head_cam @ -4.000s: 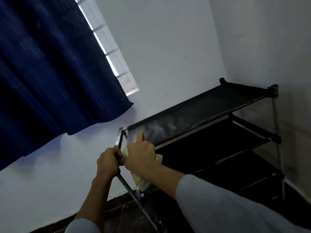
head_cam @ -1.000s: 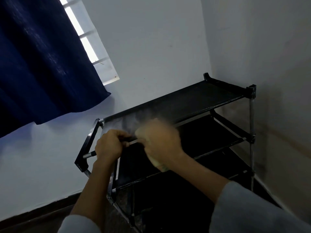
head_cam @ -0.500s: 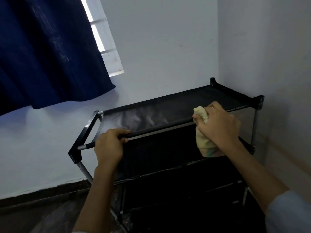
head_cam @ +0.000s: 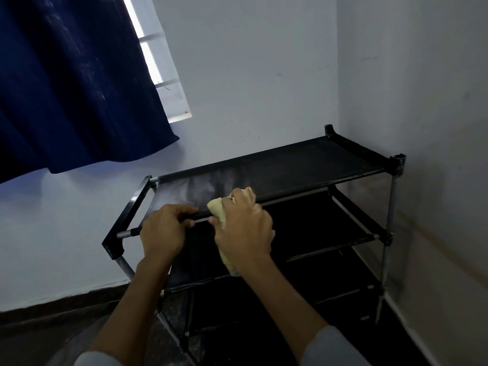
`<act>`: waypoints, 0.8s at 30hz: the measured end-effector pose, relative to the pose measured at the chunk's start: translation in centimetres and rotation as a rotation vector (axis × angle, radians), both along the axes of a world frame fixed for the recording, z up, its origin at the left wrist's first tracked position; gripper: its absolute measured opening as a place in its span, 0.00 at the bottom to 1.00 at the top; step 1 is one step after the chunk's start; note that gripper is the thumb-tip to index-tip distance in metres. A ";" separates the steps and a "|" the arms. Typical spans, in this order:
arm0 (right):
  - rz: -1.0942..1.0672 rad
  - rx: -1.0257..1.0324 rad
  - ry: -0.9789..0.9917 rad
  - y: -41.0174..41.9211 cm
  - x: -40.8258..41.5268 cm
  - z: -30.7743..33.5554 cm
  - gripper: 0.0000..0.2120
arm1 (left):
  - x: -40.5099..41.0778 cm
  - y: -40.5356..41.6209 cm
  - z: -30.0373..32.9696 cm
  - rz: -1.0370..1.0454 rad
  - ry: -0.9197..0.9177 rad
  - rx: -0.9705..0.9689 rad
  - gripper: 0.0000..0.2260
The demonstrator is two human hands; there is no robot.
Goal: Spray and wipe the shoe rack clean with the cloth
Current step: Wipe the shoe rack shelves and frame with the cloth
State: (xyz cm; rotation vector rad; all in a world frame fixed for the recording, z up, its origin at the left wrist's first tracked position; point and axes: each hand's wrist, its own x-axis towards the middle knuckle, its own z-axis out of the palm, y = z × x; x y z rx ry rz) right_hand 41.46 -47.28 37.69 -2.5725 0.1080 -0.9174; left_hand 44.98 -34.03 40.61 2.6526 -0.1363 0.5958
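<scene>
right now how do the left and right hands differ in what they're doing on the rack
The left hand grips the bare front bar of the shoe rack near its left end; the right hand grips the yellow cloth against that bar, further right. The left hand holds nothing else; the right hand's cloth hangs below its palm. Both have curled fingers at the top shelf's front edge.
</scene>
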 end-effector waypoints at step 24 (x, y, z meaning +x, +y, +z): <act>0.065 -0.024 0.110 0.0 -0.4 1.9 0.18 | 0.4 0.2 -1.2 0.016 -0.091 -0.045 0.10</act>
